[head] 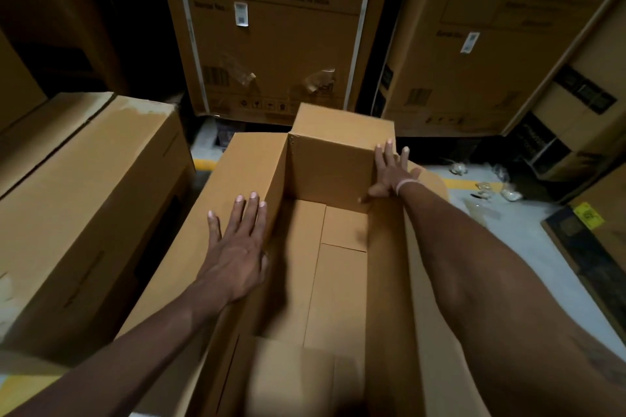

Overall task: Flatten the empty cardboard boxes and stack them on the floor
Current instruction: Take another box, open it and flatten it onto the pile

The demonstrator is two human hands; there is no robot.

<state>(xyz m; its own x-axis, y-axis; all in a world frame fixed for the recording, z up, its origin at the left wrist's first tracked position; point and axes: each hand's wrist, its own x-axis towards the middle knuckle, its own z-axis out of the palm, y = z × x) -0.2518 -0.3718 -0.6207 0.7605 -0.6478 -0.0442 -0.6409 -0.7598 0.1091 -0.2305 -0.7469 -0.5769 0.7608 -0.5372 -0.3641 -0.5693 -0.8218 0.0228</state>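
The open box (pixel 325 247) stands on the floor (pixel 508 234) right below the person, its bottom flaps not yet undone. The left hand (pixel 237 247) lies flat on the folded-out left flap (pixel 237 176), fingers spread and gripping nothing. The right hand (pixel 389 169) presses open-palmed at the far right corner, also holding nothing. Pushed unevenly, the box would likely skew or buckle rather than fold along its creases. A closed box (pixel 84 206) sits close on the left, and tall cartons (pixel 277 44) crowd behind, leaving little room.

Matt brown cardboard box (pixel 342 281), smooth.
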